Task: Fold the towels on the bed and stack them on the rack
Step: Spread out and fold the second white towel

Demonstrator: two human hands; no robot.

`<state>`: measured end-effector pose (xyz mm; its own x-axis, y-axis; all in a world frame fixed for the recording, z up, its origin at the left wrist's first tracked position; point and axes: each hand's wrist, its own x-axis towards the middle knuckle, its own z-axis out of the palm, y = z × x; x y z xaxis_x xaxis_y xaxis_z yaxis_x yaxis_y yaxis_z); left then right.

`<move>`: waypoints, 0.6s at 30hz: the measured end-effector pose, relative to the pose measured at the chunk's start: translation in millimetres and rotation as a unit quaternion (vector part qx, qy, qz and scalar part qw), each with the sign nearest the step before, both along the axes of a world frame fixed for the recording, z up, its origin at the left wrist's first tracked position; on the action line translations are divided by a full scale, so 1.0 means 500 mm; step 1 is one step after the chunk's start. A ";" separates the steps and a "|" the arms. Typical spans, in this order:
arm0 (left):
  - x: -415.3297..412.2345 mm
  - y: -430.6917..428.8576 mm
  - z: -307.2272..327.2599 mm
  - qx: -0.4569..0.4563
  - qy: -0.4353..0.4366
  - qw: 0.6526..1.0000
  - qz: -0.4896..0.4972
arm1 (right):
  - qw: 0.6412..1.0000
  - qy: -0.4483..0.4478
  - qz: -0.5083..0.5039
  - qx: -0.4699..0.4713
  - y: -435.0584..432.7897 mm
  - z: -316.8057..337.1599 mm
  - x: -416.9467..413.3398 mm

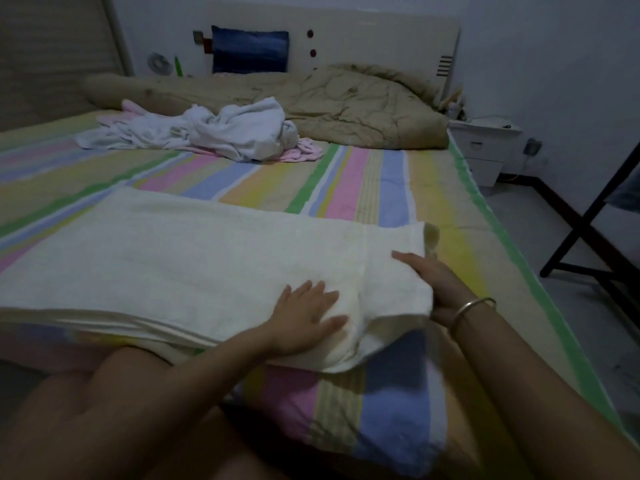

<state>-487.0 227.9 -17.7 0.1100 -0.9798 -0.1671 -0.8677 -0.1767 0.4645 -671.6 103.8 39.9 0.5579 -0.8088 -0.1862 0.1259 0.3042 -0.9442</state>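
Observation:
A large cream towel point(180, 258) lies spread and folded lengthwise across the near part of the striped bed point(367, 181). My left hand point(304, 317) presses flat on the towel's right end with fingers spread. My right hand point(436, 282), a metal bangle on its wrist, holds that right end, fingers over the top and the thumb hidden under the cloth. A heap of unfolded white and pink towels point(221, 133) lies further up the bed. A dark folding rack point(588, 233) stands on the floor to the right.
A crumpled tan quilt point(346, 102) fills the head of the bed below the headboard. A white nightstand point(485, 147) stands beside the bed at the back right. Grey floor runs between the bed's right edge and the rack.

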 end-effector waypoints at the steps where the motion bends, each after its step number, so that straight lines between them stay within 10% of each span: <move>1: 0.012 0.000 0.014 -0.028 0.126 0.991 0.028 | 1.000 -0.023 0.014 -0.010 0.013 0.018 0.028; 5: 0.117 0.020 0.088 -0.109 0.482 0.843 0.211 | 0.995 -0.064 0.064 -0.051 0.044 0.060 0.186; 11: 0.356 0.099 0.138 -0.223 0.592 0.682 0.367 | 0.992 0.005 0.113 -0.050 0.126 0.036 0.444; 18: 0.487 0.156 0.064 -0.089 0.497 0.746 0.433 | 0.982 0.106 0.153 -0.042 0.163 -0.014 0.535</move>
<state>-243.7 305.6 14.1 0.6230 -0.6298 -0.4640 0.3262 -0.3300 0.8858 -404.0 185.4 32.9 0.7328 -0.6269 -0.2646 -0.1620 0.2170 -0.9627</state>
